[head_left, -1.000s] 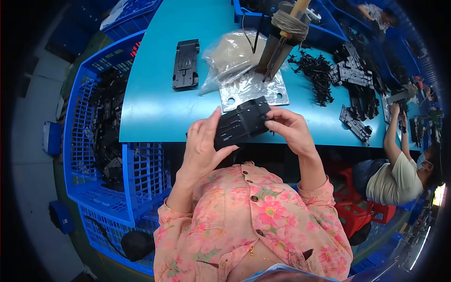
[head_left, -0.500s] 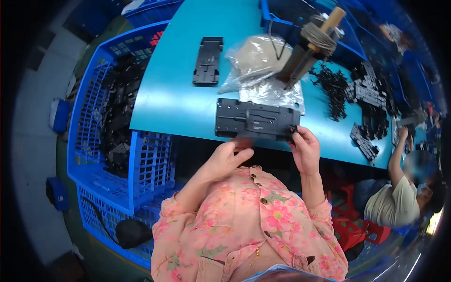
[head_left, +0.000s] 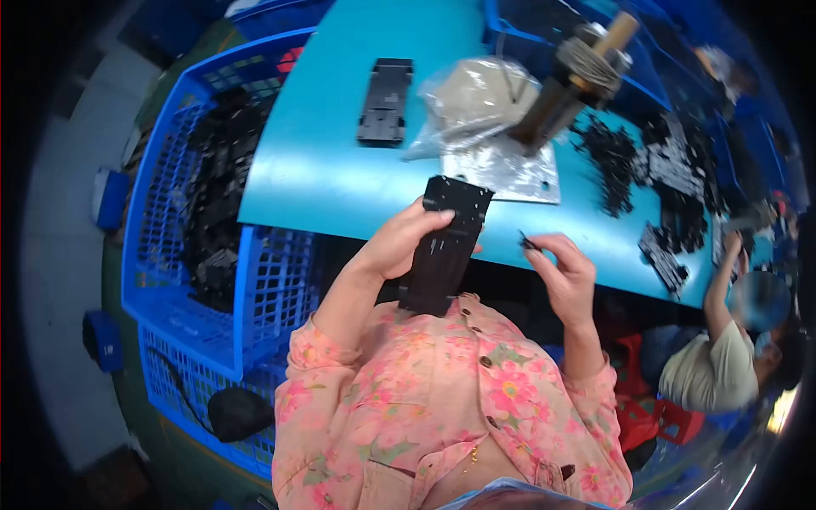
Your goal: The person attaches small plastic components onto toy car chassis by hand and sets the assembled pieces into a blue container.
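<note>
By table, L grip, part hidden, clamps blk plate; R grip pinches tiny pc, shape unclear.

Pale glare streaks the turquoise tabletop, while fisheye distortion bends the edges toward black corners.

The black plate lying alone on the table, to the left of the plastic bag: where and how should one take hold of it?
Pinch the black plate across its long edges, about mid-length, coming from the near left. It lies flat, long and narrow, so a hand can likely span it; bare table borders its left edge, while the plastic bag comes close to its near right corner.
</note>
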`<state>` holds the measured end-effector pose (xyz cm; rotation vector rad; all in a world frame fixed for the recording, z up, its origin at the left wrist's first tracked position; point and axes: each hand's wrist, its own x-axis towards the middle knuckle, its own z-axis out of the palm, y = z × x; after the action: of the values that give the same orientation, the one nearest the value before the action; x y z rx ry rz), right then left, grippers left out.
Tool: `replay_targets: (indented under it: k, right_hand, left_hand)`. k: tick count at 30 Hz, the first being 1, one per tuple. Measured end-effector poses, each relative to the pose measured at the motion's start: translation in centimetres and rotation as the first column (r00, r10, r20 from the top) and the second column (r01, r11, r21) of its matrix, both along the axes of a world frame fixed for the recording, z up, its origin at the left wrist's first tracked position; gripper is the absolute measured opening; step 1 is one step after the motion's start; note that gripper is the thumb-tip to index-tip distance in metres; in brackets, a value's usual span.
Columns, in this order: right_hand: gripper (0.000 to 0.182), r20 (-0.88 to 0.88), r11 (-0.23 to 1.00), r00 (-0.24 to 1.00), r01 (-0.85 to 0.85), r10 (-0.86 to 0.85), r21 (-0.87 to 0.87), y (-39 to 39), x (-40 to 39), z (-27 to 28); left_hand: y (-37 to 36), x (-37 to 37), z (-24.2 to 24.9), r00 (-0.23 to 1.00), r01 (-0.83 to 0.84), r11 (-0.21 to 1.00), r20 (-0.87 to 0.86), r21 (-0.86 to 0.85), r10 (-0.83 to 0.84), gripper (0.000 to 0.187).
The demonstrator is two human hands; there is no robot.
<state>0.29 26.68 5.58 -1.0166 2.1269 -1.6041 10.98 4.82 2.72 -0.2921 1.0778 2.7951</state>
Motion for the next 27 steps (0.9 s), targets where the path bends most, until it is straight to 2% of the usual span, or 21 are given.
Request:
replay_targets:
  k: [1, 3, 5, 6, 8, 11, 14, 21, 27]
  right_hand:
    - [0.019, -0.184, 1.000, 0.983, -0.016, 0.012, -0.020, -0.9, 0.1, 0.8]
    - [0.020, -0.445, 0.996, 0.895, -0.041, -0.001, -0.084, -2.6, 0.2, 1.3]
    - [0.020, -0.659, 0.998, 0.752, -0.053, 0.011, -0.045, -3.6, -0.5, 0.9]
    - [0.020, -0.691, 0.997, 0.723, -0.037, -0.017, -0.063, -4.0, -0.9, -0.1]
    - [0.020, -0.710, 0.996, 0.702, -0.018, -0.048, -0.085, -4.2, -1.2, -1.0]
    - [0.020, -0.700, 0.995, 0.710, 0.002, -0.075, -0.104, -4.5, -1.4, -1.2]
    - [0.021, -0.647, 0.991, 0.755, 0.031, -0.108, -0.130, -4.5, -1.2, -1.2]
    - [0.024, -0.680, 0.978, 0.707, 0.082, -0.194, -0.194, -3.9, -1.1, -1.2]
    - [0.024, -0.703, 0.992, 0.707, -0.011, -0.078, -0.122, -4.2, -0.5, -1.8]
  left_hand:
    - [1.1, -0.4, 0.0, 1.000, 0.005, 0.999, 0.012, -0.037, -0.005, 0.043]
    - [2.8, -0.8, 0.0, 0.999, 0.008, 0.993, 0.034, -0.116, -0.004, 0.047]
    - [3.3, -1.1, 0.1, 1.000, 0.013, 0.993, 0.017, -0.114, -0.012, 0.053]
    - [3.3, -1.1, 0.1, 1.000, 0.001, 0.994, 0.019, -0.108, 0.001, 0.053]
    - [3.5, -1.3, 0.0, 0.995, -0.067, 0.993, 0.065, -0.098, 0.074, 0.053]
    - [2.3, -0.9, 2.2, 0.988, 0.122, 0.990, 0.109, -0.065, -0.114, 0.050]
    - [2.2, -1.3, 2.2, 0.995, 0.093, 0.970, 0.058, -0.226, -0.082, 0.052]
    - [4.0, -1.2, 1.6, 1.000, -0.005, 0.999, 0.028, -0.039, 0.006, 0.051]
    - [4.2, -1.1, 1.2, 0.999, -0.027, 0.999, 0.021, -0.035, 0.028, 0.051]
